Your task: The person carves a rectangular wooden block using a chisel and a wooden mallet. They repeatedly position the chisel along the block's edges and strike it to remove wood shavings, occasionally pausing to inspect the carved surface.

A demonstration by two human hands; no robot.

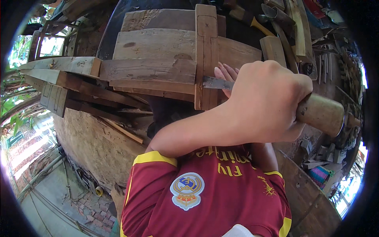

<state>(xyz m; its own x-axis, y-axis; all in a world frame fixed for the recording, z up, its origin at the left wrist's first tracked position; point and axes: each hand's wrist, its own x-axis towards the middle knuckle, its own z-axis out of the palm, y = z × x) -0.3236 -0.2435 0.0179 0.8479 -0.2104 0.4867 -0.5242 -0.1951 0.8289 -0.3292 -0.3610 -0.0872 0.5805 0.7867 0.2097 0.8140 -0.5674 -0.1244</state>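
Note:
My left hand point(264, 98) crosses in front of my chest, its fist wrapped round a chisel. The chisel's wooden handle point(320, 114) sticks out to the right. Its flat metal blade point(217, 83) points left and meets the right edge of an upright wooden piece point(206, 59) with pencil lines on it. Behind the blade, fingers of my right hand point(226, 74) show, stretched out close to the wood; my left fist hides the rest. Whether they press on the blade I cannot tell. Flat boards point(154, 45) lie beneath the upright piece.
Stacked timber pieces point(79, 67) jut out at the left. A wood block point(273, 50) and long timber strips point(302, 31) lie at the far right. A yellow-handled tool point(262, 28) rests at the back. Several bricks point(98, 215) lie on the ground at lower left.

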